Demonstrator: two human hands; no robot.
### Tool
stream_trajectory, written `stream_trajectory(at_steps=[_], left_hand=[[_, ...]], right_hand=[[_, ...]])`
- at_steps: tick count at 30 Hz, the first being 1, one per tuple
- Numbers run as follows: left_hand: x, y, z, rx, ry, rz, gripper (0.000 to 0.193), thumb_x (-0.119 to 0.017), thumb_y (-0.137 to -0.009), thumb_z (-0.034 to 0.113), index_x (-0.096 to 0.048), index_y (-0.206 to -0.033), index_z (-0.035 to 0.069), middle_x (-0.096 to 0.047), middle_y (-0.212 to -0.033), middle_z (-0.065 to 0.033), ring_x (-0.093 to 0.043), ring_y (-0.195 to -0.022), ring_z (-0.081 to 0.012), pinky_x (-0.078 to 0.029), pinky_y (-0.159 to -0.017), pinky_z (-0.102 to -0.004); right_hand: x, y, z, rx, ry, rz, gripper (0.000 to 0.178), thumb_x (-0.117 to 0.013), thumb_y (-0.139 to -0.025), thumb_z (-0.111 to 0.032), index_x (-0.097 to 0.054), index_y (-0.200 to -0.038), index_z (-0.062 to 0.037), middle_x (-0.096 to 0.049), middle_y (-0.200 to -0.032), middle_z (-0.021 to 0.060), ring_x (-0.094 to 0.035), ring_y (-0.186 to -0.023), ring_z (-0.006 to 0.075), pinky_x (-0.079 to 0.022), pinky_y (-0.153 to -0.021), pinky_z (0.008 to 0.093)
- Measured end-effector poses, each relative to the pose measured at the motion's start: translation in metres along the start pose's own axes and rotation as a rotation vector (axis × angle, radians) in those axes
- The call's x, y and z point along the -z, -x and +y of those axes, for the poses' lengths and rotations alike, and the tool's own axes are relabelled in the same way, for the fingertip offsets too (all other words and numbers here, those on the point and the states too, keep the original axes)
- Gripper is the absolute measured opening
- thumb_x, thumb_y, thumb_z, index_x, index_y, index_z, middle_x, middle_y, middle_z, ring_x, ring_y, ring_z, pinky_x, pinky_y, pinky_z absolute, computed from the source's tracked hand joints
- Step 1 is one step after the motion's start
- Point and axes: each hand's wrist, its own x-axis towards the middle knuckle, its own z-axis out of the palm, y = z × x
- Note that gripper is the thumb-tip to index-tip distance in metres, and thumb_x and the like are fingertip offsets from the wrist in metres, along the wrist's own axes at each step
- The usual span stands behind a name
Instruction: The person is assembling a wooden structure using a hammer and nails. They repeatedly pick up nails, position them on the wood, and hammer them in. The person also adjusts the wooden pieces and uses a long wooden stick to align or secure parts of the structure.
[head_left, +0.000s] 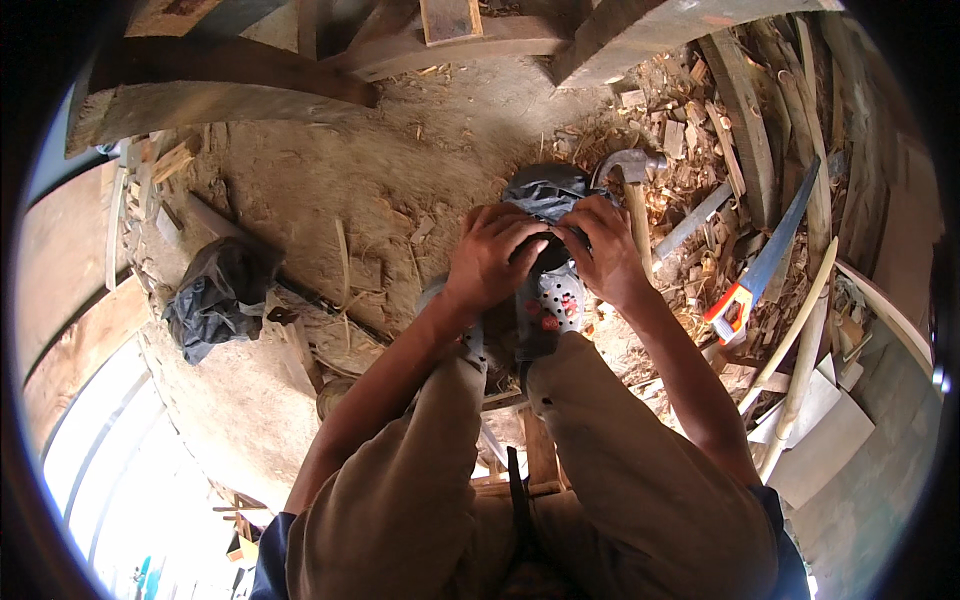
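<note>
My left hand and my right hand meet in front of my knees, fingers closed in a pinch. Between them they grip the edge of a black plastic bag, which bulges out just beyond my fingertips. A dark gap shows below the fingers; what lies inside the bag is hidden. Grey perforated clogs with red spots are on my feet under the hands. Close beyond my right hand is a claw hammer, its wooden handle pointing back toward me.
A handsaw with an orange and white handle lies at right among wood scraps and long sticks. Another crumpled black plastic bag is on the ground at left. Heavy wooden beams cross the far side.
</note>
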Motion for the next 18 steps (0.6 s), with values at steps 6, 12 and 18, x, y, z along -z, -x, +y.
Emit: stream_trajectory(at_steps=[6, 12, 18], left_hand=[[0.004, -0.018, 0.009, -0.074, 0.039, 0.050, 0.014, -0.082, -0.077, 0.011, -0.076, -0.090, 0.011, -0.072, -0.089, -0.0056, -0.067, -0.091, -0.0263, -0.050, -0.083, -0.0417], [0.040, -0.053, 0.002, 0.157, 0.191, 0.140, 0.016, -0.075, -0.089, 0.013, -0.073, -0.104, 0.006, -0.073, -0.101, -0.0121, -0.069, -0.095, -0.0271, -0.053, -0.087, -0.0383], [0.103, -0.142, -0.028, 0.010, 0.156, 0.368, 0.028, -0.068, -0.097, 0.014, -0.068, -0.122, 0.003, -0.075, -0.108, -0.0128, -0.069, -0.095, -0.0173, -0.053, -0.085, -0.0311]], right_hand=[[0.013, 0.000, -0.016, -0.043, -0.088, -0.001, 0.010, -0.068, -0.090, -0.004, -0.067, -0.099, -0.0052, -0.060, -0.102, 0.0114, -0.061, -0.101, 0.0306, -0.044, -0.089, 0.0429], [0.029, 0.011, 0.028, -0.185, 0.135, 0.349, 0.033, -0.071, -0.090, -0.010, -0.059, -0.119, 0.0002, -0.060, -0.109, 0.0203, -0.060, -0.103, 0.0395, -0.050, -0.090, 0.0473], [0.010, 0.046, 0.065, -0.303, 0.362, 0.198, 0.057, -0.073, -0.091, -0.027, -0.047, -0.133, 0.0018, -0.057, -0.120, 0.0257, -0.056, -0.112, 0.0470, -0.047, -0.096, 0.0552]])
